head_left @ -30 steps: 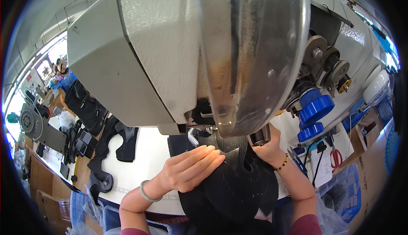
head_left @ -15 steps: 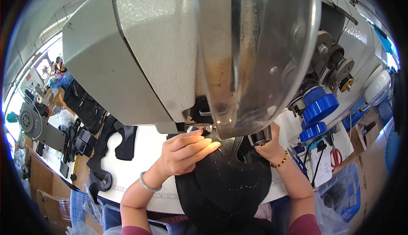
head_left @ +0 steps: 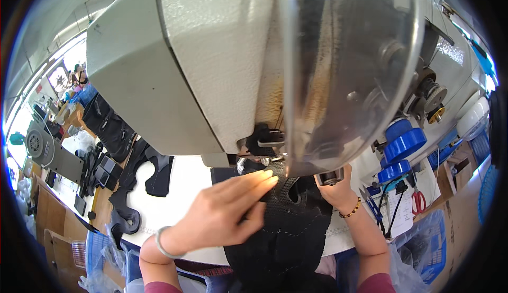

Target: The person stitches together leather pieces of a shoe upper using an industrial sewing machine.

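Black fabric piece (head_left: 278,242): lies at lower centre of the frame, upper end beneath a grey-white sewing machine (head_left: 196,55). Probably light, soft and pliable, likely to crease rather than break; hardly slippery, judging by the matt surface. Best held flat across the broad lower panel or along the side edges. Left hand (head_left: 219,211), near centre: fingers extended together, thumb apart, nothing visibly pinched; contact hard to judge. Right hand (head_left: 338,190), right of centre: fingers partly hidden; cannot tell whether gripping. Mesh section (head_left: 276,203), centre: perhaps slightly stiffer. White sheet (head_left: 405,216), lower right: bears marks too small to read.
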